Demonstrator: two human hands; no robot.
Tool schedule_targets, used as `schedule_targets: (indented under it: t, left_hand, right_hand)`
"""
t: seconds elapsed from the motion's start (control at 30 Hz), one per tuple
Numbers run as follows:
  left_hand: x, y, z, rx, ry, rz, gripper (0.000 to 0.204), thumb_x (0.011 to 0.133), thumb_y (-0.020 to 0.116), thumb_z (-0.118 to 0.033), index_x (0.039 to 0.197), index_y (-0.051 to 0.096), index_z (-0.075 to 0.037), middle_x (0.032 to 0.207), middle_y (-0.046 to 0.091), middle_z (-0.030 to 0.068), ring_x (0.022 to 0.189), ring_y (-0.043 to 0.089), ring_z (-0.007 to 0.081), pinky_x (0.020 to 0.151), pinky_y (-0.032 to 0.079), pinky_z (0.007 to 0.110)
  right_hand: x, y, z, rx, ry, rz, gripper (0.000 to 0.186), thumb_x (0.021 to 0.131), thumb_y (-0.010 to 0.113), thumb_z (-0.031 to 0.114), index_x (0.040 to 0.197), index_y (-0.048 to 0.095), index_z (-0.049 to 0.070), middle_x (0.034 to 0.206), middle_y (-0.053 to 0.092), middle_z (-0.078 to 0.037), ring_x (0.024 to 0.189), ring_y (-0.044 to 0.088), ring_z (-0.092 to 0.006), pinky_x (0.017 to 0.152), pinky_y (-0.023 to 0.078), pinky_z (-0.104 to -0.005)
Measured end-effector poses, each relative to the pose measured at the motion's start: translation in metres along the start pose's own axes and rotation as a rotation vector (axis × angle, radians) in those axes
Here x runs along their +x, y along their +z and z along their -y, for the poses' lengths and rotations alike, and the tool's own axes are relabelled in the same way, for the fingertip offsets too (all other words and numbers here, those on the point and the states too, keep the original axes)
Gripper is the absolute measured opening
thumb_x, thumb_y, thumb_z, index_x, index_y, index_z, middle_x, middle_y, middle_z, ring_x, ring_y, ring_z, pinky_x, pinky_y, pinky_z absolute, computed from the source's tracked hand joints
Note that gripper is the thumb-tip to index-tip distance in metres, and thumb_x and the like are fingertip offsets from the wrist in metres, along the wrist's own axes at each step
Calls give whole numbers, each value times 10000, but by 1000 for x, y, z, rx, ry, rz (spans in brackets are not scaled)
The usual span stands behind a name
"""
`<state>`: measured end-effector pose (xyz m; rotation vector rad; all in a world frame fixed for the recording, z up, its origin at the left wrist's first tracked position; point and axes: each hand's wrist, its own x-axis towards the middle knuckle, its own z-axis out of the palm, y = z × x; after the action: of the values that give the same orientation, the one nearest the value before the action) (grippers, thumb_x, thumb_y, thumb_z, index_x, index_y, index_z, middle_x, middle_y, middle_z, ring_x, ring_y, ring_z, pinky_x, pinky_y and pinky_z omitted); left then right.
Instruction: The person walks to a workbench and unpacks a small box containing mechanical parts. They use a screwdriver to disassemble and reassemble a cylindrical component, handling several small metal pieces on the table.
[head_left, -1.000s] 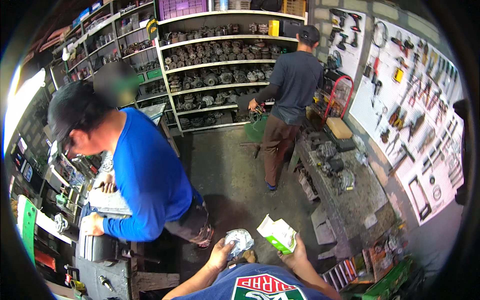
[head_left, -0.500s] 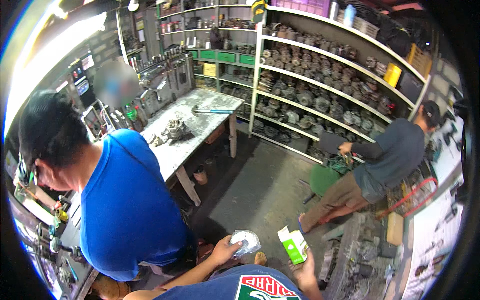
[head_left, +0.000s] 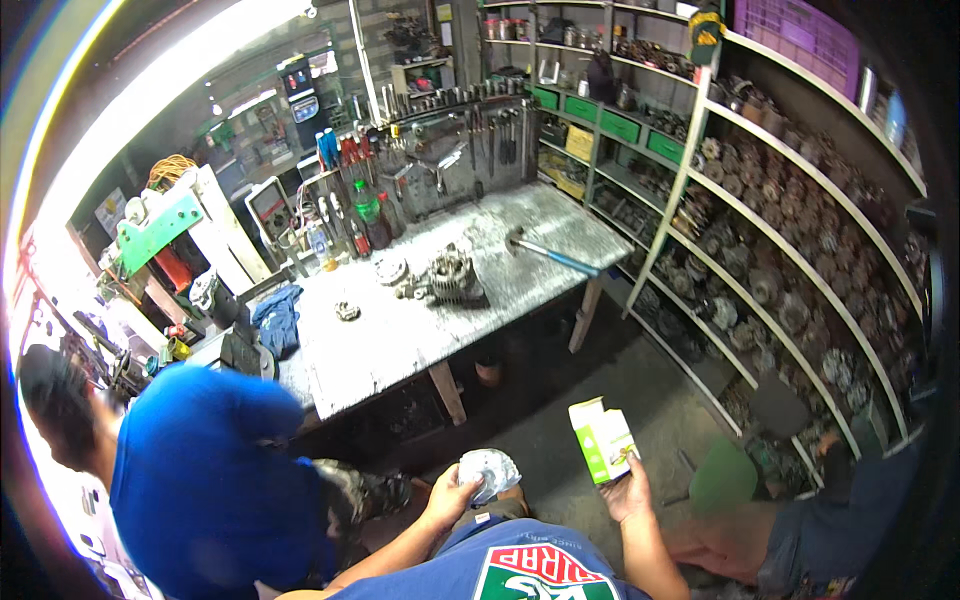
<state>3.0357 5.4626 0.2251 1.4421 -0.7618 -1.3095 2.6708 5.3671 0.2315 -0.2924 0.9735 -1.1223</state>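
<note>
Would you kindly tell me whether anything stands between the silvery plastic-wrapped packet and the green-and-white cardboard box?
Nothing visible does: the left hand holds the packet, the right hand the box, and grey floor shows between them.

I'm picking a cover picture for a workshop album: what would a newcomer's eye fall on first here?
Probably the co-worker in a bright blue shirt, bent over at the lower left. Next, near the bottom centre, the person's left hand holds a shiny plastic-wrapped item, and the right hand a green-and-white box. Beyond them stands a pale workbench, with a blue-handled tool toward its right end.
</note>
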Motion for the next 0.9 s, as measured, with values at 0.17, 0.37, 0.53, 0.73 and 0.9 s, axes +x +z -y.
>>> schedule_targets:
  t: [0.17,0.37,0.53,0.73,0.9]
  left_hand:
    - [80,7,-46,-59,47,-66,410,1045,796,-192,1382,674,6,1269,777,103,1172,720,182,1069,563,365]
    - [160,17,-102,-114,212,-161,433,1036,819,-183,1389,658,8,1289,761,95,1181,702,172,1069,553,360]
    - [193,31,-122,-182,233,-347,478,1069,790,-211,1462,620,1,1344,736,86,1218,684,166,1090,534,354]
    - [252,77,-164,-302,319,-548,528,1072,777,-190,1513,577,20,1364,728,99,1256,682,187,1131,519,372]
    - [317,118,-209,-273,291,-565,533,1064,799,-192,1498,581,29,1373,725,115,1228,694,190,1104,545,381]
  right_hand:
    - [85,70,31,-114,210,129,506,1027,673,651,1379,656,288,1175,738,69,933,666,-147,626,445,-337]
    - [211,143,84,-171,185,239,378,1081,713,289,1408,660,106,1256,763,-86,1005,737,-215,801,613,-386]
    - [358,227,141,-311,155,429,417,1089,699,281,1446,631,76,1263,752,-114,1014,733,-234,816,616,-396]
    - [543,384,167,-559,175,654,632,1081,721,442,1601,556,123,1422,670,-130,1155,685,-270,950,584,-457]
    - [590,461,165,-859,-24,598,1101,1018,749,642,1785,211,64,1778,337,-275,1624,376,-410,1240,414,-633]
